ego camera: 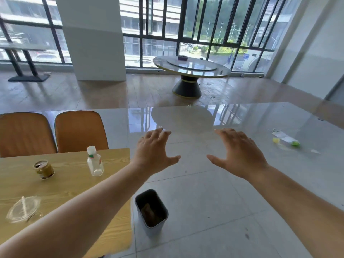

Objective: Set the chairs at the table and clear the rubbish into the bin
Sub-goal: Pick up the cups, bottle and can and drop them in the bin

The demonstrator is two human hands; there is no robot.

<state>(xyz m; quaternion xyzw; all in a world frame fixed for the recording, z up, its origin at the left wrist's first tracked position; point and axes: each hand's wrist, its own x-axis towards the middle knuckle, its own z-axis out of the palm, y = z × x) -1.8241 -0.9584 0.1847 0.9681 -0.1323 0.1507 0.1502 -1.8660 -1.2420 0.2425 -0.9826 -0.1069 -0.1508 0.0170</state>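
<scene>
Chairs [54, 133]: two are set side by side at the far edge of the bench [74, 187], seemingly done. Rubbish is not yet cleared: jar [44, 169], bottle [95, 162] and plastic lid [23, 209] are left on the bench; litter [286, 140] lies on the floor well right. Bin [151, 211] stands just beside the bench's right edge. Left hand [152, 151] and right hand [240, 153] are held spread over open floor, nothing grasped.

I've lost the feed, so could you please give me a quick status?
Left hand and right hand open, empty. Bottle, can and lid on table. Bin beside it, path clear.
</scene>
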